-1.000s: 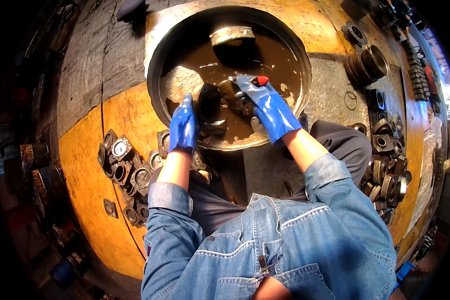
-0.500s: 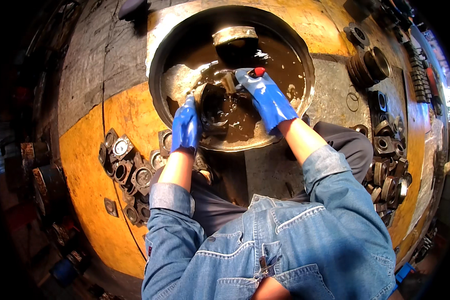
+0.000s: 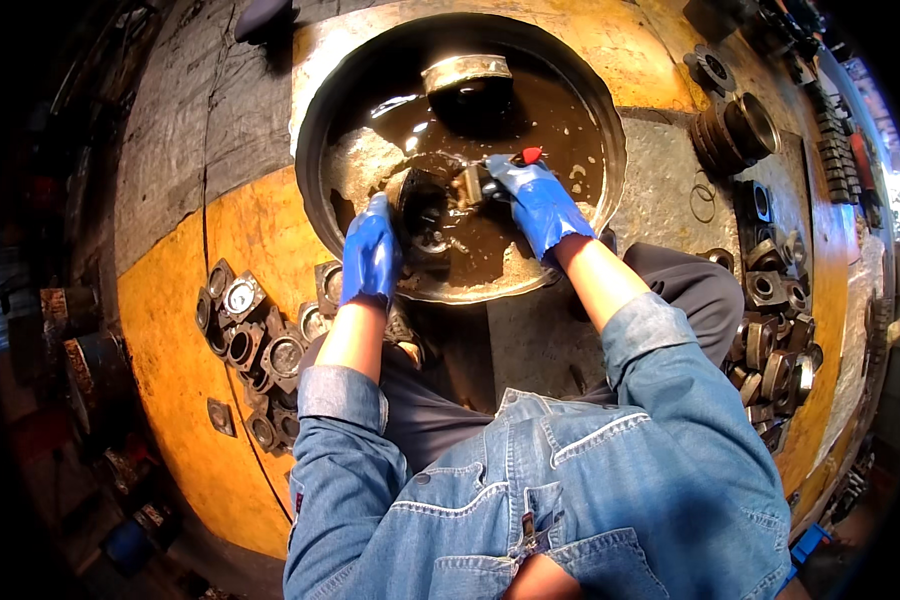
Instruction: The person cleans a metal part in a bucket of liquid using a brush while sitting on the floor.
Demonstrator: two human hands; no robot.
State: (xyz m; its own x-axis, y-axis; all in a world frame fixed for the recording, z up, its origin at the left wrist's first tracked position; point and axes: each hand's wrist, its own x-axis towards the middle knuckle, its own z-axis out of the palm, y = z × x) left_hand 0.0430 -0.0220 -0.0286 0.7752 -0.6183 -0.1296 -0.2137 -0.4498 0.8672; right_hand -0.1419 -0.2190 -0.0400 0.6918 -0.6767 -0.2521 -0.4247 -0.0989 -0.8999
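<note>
A wide round metal basin (image 3: 611, 190) with dark brown liquid stands in front of me. My left hand (image 3: 371, 252), in a blue glove, grips the near-left edge of a dark hollow metal part (image 3: 408, 190), tilted in the liquid. My right hand (image 3: 538, 203), gloved too, is closed round a brush with a red handle end (image 3: 532, 155). The brush's pale bristles (image 3: 469, 187) are at the liquid, just right of the metal part. Toward the far side, a metal can-like piece (image 3: 466, 72) with a bright rim sits in the basin.
Greasy square metal parts (image 3: 284, 354) lie heaped on the floor at left. Another pile of metal parts (image 3: 767, 360) lies at right, below a stack of large rings (image 3: 732, 136). Thin wire rings (image 3: 703, 203) lie right of the basin. My knees flank its near side.
My right hand with the brush has shifted slightly right and nearer, so the bristles are farther from the metal part. My left hand stays almost in place on the part.
</note>
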